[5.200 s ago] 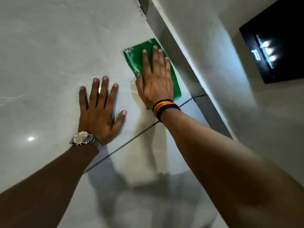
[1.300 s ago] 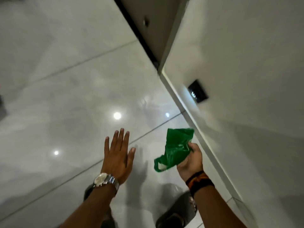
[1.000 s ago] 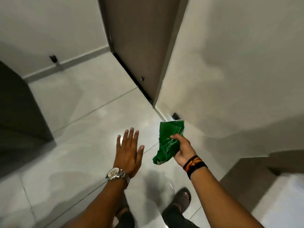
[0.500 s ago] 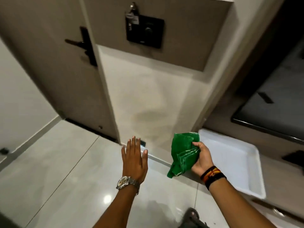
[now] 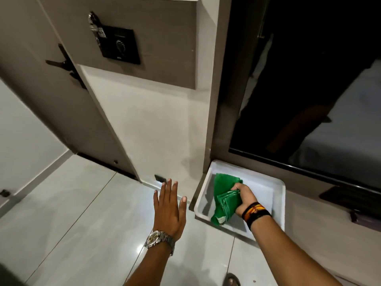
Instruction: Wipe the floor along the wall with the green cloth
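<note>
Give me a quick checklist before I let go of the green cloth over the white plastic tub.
1. Grip: right hand closed on the bunched green cloth: ok.
2. Position: cloth is over the white rectangular plastic tub, inside its rim: ok.
3. Tub contents: nothing else visible inside; water cannot tell.
4. Cloth touching the tub bottom: cannot tell.
5. Left hand open, empty, over the glossy pale floor tiles, clear of the tub: ok.
6. Wiping along the wall finished: cannot tell.
</note>
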Demonstrator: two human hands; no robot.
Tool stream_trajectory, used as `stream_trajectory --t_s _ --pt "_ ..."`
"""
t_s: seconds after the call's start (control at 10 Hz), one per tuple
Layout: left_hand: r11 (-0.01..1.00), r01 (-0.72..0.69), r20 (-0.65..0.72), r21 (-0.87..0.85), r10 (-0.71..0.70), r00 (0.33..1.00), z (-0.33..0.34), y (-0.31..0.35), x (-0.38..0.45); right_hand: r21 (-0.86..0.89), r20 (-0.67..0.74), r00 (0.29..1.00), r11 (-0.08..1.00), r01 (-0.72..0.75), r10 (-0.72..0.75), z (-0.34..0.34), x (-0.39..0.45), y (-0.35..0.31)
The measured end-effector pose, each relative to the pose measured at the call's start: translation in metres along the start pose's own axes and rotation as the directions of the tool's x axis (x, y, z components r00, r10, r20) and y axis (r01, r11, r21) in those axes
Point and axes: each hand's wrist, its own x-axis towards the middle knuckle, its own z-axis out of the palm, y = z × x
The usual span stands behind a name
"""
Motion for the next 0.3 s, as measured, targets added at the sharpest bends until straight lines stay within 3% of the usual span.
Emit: stream_trajectory --t_s 0.1,0.2,0.3 --pt "0.999 0.028 -0.028 0.044 -0.027 0.999 0.002 0.010 -0.012 -0.080 0.099 0.993 0.994 0.073 -0.064 0.001 0.025 -0.008" --pt "0.992 0.031 -0.045 0.119 -0.025 0.999 -0.006 0.011 -0.029 -0.491 -0.042 0.964 0.846 0.207 -0.261 -0.008 0.037 -0.012" --pt "0.987 0.049 -0.047 0.156 -0.043 0.998 -0.018 0.004 -0.026 -0.747 -0.079 0.870 0.607 0.272 -0.487 -0.026 0.020 0.005"
